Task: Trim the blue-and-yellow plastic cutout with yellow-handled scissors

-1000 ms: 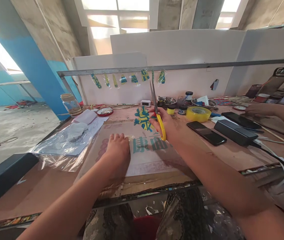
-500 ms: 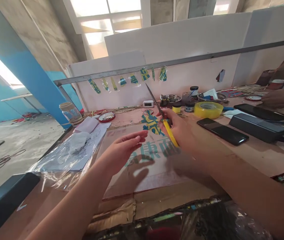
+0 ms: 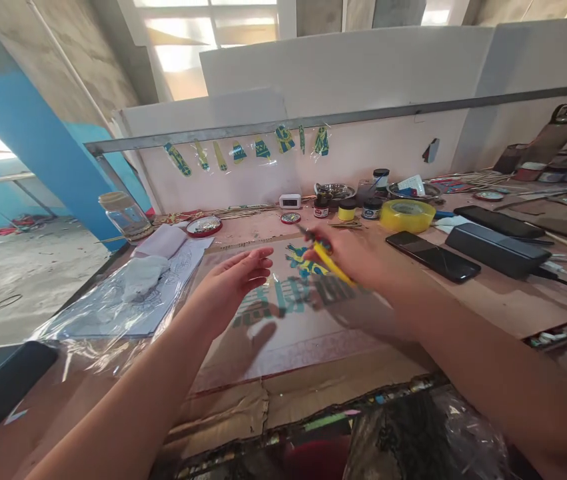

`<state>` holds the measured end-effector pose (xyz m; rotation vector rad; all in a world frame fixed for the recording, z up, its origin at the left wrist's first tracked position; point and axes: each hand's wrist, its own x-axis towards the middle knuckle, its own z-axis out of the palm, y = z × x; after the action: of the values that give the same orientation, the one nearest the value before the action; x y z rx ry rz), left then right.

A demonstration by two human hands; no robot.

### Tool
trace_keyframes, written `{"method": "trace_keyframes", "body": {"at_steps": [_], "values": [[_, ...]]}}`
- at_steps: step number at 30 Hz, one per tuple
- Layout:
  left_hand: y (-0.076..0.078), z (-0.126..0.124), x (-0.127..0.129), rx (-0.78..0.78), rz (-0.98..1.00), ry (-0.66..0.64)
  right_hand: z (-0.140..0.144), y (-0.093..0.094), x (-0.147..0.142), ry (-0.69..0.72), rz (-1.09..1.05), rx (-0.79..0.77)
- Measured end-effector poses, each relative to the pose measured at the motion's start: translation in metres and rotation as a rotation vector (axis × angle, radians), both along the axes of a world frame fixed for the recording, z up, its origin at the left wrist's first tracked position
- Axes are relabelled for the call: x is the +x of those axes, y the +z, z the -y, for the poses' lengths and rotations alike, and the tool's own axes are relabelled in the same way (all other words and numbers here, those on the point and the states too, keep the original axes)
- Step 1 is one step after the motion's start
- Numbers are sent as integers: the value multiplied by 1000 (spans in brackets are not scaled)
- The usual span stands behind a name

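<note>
My left hand (image 3: 236, 280) hovers over the left part of a pale sheet, fingers loosely bent and a little apart, with nothing visible in them. My right hand (image 3: 350, 257) is closed round a pair of scissors (image 3: 332, 263) with a yellow handle; the dark blade points up and left and is blurred. Right by its fingertips is a blue and yellow cut-out piece (image 3: 307, 260); I cannot tell whether the fingers touch it. Beneath both hands the pale sheet (image 3: 283, 353) bears large green printed characters, partly shaded by my right hand.
Similar cut-outs (image 3: 263, 148) hang taped along the board behind. Farther back stand paint jars (image 3: 346, 211), a small digital clock (image 3: 290, 201) and a tape roll (image 3: 408, 217). A phone (image 3: 433, 257) and black box (image 3: 498, 249) lie right; plastic-covered papers (image 3: 113, 307) lie left.
My right hand has turned the scissors, so the blade looks shorter and lower. The cut-out by its fingers looks flatter. My left hand has shifted slightly left. The other person's hand has left the view.
</note>
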<state>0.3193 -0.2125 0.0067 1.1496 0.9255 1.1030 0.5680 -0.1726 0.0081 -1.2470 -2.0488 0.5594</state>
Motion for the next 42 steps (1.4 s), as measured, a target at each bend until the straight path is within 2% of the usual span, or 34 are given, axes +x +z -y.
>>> {"method": "trace_keyframes", "body": {"at_steps": [2,4,6,11,13,16,18,19,20,21,22,24,30,33,35,38,40,42], "values": [[3,-1,-2,14,18,30,-1,3,3,17,-186,-18],[5,-1,-3,29,26,37,-1,5,6,84,-197,-22],[5,0,-2,34,30,29,-3,4,8,79,-58,-6],[2,-1,0,23,31,-9,-22,2,22,-269,452,-8],[2,0,0,22,29,-20,-32,4,31,-284,618,-75],[3,3,2,27,17,-23,-33,12,37,-270,678,-131],[3,5,4,38,6,-40,-22,19,30,-296,613,-41],[2,7,5,44,0,-54,-13,23,22,-309,542,50],[2,8,6,49,-5,-70,-4,25,13,-250,355,240],[1,10,7,52,-11,-86,5,27,3,-127,210,398],[1,10,8,55,-16,-98,13,28,-7,-31,121,500],[0,12,9,58,-28,-110,23,26,-23,45,57,565],[0,11,7,58,-47,-148,17,9,-42,-18,-15,605],[-1,9,7,55,-51,-158,17,9,-44,25,-32,561],[-3,5,6,72,-84,-133,18,15,-45,60,-26,452],[-5,-8,-5,151,-211,49,12,24,-48,85,-13,191],[-8,-19,-19,244,-415,254,0,26,-54,109,77,10],[-12,-29,-34,389,-840,359,-13,21,-64,186,297,-121]]}}
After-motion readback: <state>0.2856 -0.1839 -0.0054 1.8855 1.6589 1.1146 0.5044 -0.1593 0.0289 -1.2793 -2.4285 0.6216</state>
